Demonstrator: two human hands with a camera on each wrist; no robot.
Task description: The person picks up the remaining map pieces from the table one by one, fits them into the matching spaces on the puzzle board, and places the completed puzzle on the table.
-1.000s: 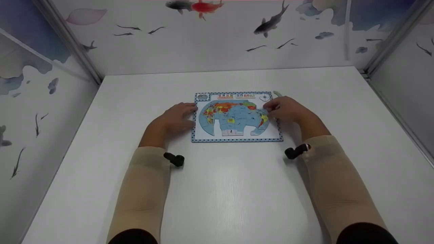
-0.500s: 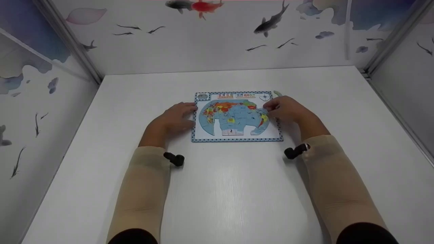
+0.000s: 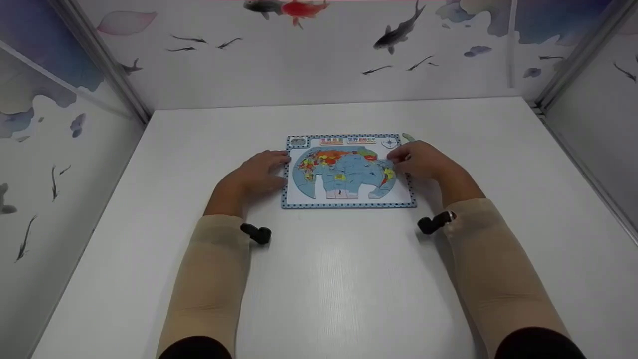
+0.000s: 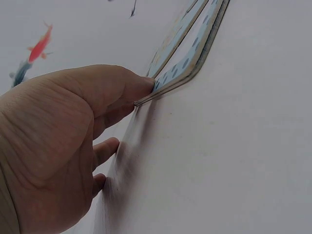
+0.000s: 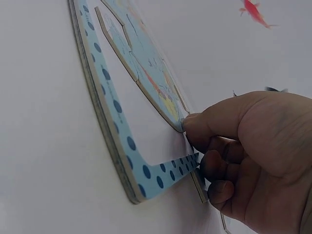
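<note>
In the middle of the head view, the puzzle board point(image 3: 349, 205) lies flat on the white table point(image 3: 339, 259), the left hand point(image 3: 258, 174) resting relaxed fingers against its left border, while the right hand point(image 3: 423, 158) bends over the right end of the map pieces point(image 3: 349, 169), thumb touching one; whether it pinches a piece is hidden. Board and pieces look light, thin and stiff, the pieces likely prone to slide, so steady the board by its dotted border and take the loose piece point(image 3: 407, 136), upper right, by its edges.
</note>
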